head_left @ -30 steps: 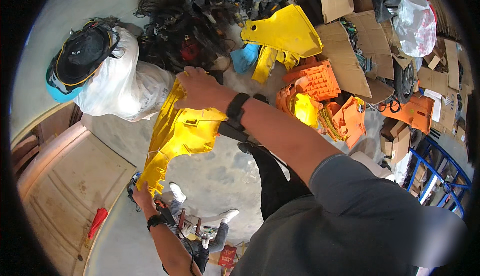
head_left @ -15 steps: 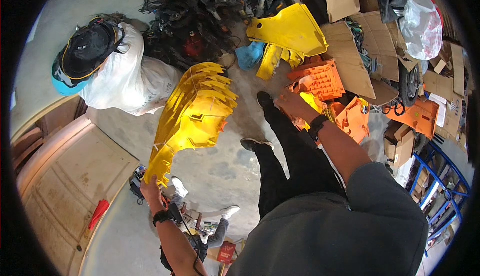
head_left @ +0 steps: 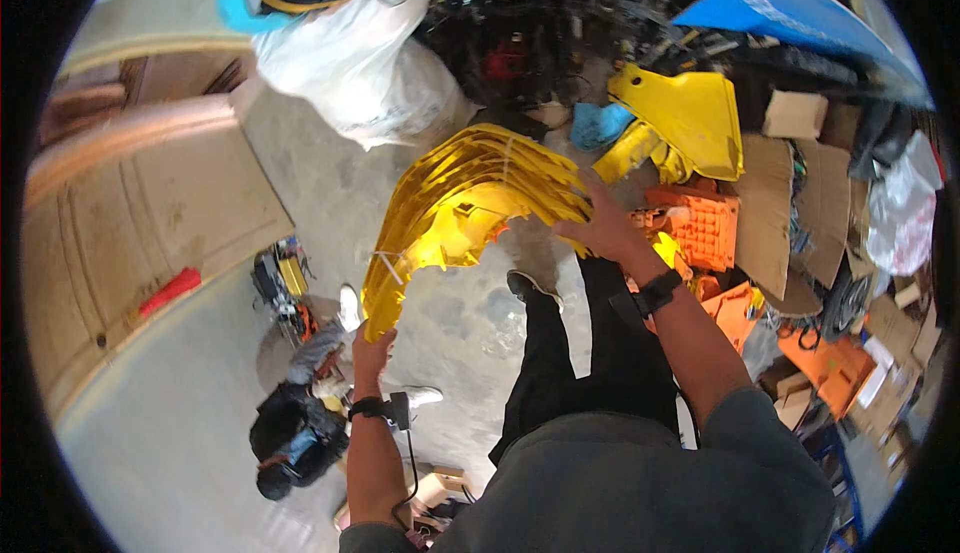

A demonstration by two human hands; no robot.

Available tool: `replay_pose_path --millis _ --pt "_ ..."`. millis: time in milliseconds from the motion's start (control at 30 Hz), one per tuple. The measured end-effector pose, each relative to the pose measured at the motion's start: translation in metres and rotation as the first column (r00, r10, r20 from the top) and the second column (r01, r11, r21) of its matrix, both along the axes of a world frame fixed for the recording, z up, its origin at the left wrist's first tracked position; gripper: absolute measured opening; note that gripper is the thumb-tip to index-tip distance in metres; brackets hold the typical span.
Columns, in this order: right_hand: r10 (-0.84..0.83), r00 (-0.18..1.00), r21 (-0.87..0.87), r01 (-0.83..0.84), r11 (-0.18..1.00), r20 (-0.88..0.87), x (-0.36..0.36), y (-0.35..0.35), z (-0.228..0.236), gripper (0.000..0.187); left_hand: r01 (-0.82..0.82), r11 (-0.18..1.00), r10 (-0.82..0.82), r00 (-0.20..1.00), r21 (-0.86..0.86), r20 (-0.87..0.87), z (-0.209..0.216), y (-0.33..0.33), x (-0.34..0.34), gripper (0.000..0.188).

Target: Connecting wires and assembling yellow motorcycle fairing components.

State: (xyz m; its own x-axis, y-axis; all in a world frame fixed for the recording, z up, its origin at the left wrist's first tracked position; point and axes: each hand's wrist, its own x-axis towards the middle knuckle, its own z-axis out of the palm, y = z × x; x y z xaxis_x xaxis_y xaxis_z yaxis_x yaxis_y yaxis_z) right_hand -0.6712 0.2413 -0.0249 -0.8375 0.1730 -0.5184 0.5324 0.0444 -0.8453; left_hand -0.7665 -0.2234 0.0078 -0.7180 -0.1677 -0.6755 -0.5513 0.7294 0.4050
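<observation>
Near the middle of the frame, a stack of yellow plastic panels (head_left: 460,203) hangs in the air between the two hands. The stack is long and bent like a banana. It runs from the lower left, near the left hand (head_left: 372,345), up and over to the right, where the right hand (head_left: 600,228) meets it. Thin white ties go around the stack and keep the pieces together.

The left hand is at the low, narrow end. Its fingers are closed around that tip, so it has a firm hold from below. The right hand is at the high, wide end. It is mostly open, with the fingers spread flat on the edges of the stacked panels. It looks like it is pressing or steadying more than gripping, but the thumb side is hidden, so I cannot tell for sure.

Both hands touch the stack, one at each end. Just right of the right hand lie orange plastic parts (head_left: 700,228) and another yellow panel (head_left: 690,123). A big white sack (head_left: 350,73) sits at the upper left. Grey concrete floor (head_left: 330,193) lies under the stack.
</observation>
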Motion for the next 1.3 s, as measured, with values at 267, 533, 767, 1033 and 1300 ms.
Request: replay_pose_path --millis 267,533,767,1033,1300 --pt "0.069 0.997 0.199 -0.077 0.977 0.045 -0.029 -0.034 -0.016 0.096 -0.119 0.993 0.119 0.993 0.017 0.007 -0.035 -0.039 0.086 0.060" --pt "0.510 0.846 0.409 -0.415 0.813 -0.154 -0.153 -0.075 0.001 0.089 -0.189 0.954 0.157 0.976 0.231 0.149 -0.070 -0.018 0.206 0.065" --pt "0.655 0.703 0.775 -0.239 0.585 -0.278 -0.229 -0.131 0.037 0.072 -0.305 0.869 0.173 0.925 0.390 0.338 -0.062 0.075 0.207 0.063" --pt "0.557 0.803 0.460 -0.422 0.781 -0.209 -0.130 -0.108 0.002 0.069 -0.122 0.901 0.056 0.984 0.417 0.168 -0.063 0.177 0.145 0.062" --pt "0.429 0.838 -0.241 -0.363 0.900 0.339 -0.018 -0.080 -0.003 0.054 -0.073 0.923 -0.017 0.974 0.378 0.228 -0.049 0.224 0.089 0.050"
